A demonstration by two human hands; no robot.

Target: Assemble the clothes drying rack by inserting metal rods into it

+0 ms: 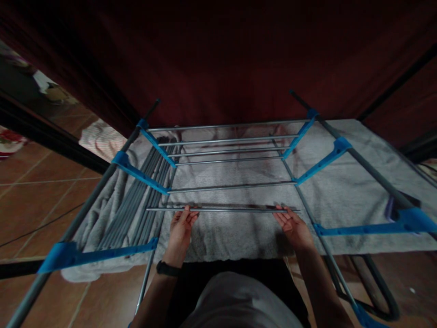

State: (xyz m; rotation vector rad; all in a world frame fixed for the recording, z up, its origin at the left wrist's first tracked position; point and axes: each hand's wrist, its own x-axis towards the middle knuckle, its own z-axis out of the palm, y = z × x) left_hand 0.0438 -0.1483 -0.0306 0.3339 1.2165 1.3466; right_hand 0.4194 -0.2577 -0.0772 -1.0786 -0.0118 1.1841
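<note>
A thin grey metal rod (232, 210) lies level across the middle of the view, gripped near both ends. My left hand (180, 228) pinches it near its left end, and my right hand (292, 226) holds it near its right end. Around it stands a rack frame of grey tubes (370, 171) with blue plastic brackets (143, 177) on both sides. Several rods, such as the nearest cross rod (232, 187), span the brackets beyond my hands. A bundle of loose grey rods (136, 209) rests left of my left hand.
A grey blanket (235, 234) covers the surface under the frame. A dark object with a purple edge (392, 207) lies at right, partly behind a tube. Dark red fabric (218, 59) hangs at the back. Tiled floor (37, 200) shows at left; a dark metal leg (378, 287) is lower right.
</note>
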